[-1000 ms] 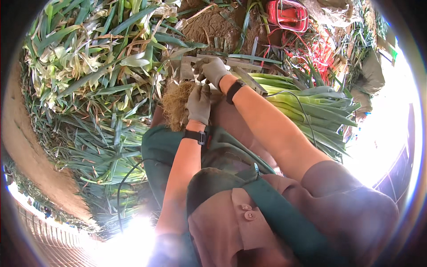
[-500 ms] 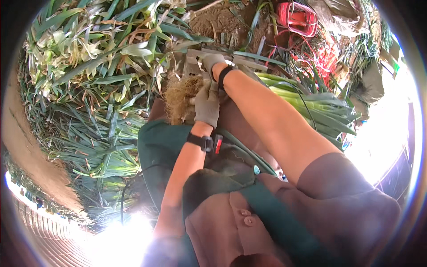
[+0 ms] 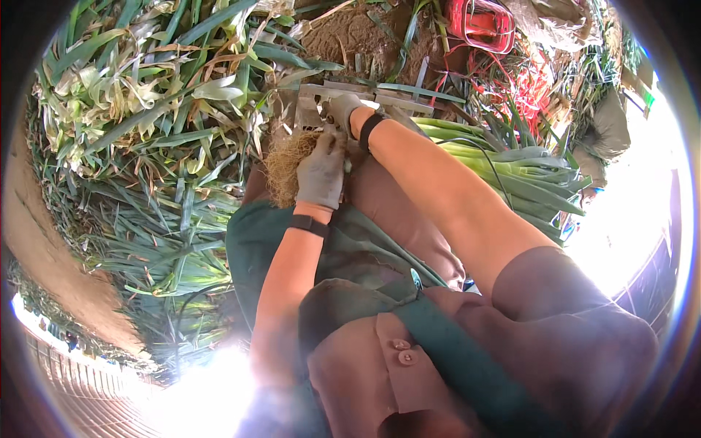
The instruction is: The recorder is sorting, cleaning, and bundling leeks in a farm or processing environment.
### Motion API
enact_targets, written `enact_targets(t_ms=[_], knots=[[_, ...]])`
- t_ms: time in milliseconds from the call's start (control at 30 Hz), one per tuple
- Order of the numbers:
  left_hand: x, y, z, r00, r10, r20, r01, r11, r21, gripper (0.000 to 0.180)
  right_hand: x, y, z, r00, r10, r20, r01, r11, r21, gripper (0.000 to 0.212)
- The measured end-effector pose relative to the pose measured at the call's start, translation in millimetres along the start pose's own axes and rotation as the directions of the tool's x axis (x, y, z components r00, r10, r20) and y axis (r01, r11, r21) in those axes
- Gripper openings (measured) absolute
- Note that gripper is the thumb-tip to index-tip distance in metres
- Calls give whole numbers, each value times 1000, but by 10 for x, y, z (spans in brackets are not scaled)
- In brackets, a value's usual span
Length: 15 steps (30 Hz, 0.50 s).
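Observation:
My left hand, in a grey glove, is closed beside a tangle of pale brown roots. Its fingers curl near the end of my right hand, and what they pinch is hidden. Also gloved, my right hand is bent and closed just above, over a light wooden slatted crate or board; I cannot make out what it grips. Under and beyond my right forearm lie leeks with pale green stalks and dark green leaves.
A large heap of leeks with withered outer leaves fills the left side. At the far right stand a red plastic basket and a tangle of red twine. A dark green apron covers my lap.
My left hand has turned and shifted slightly left, so the device on its wrist no longer shows. My right hand has moved slightly; both hands stay close together near the roots.

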<state>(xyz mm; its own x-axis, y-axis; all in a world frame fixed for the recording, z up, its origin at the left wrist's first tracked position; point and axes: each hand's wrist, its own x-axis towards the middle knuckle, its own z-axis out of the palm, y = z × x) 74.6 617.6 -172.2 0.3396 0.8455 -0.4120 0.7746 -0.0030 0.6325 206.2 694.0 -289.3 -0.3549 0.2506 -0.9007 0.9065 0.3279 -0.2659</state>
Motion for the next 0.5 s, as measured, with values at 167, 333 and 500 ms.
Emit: enact_targets(t_ms=[167,333,500], knots=[[106,-41,100,992,-113,-50,82,907,-413,21,5,-55,-20,997,-80,18,80,996,-42,27],[394,213,249,754,-534,382,460,14,-888,17,365,248,464,947,273,-168,-183,891,416,20],[40,22,313,709,-654,264,492,190,-849,20,287,-345,188,960,90,-266,-54,989,138,23]])
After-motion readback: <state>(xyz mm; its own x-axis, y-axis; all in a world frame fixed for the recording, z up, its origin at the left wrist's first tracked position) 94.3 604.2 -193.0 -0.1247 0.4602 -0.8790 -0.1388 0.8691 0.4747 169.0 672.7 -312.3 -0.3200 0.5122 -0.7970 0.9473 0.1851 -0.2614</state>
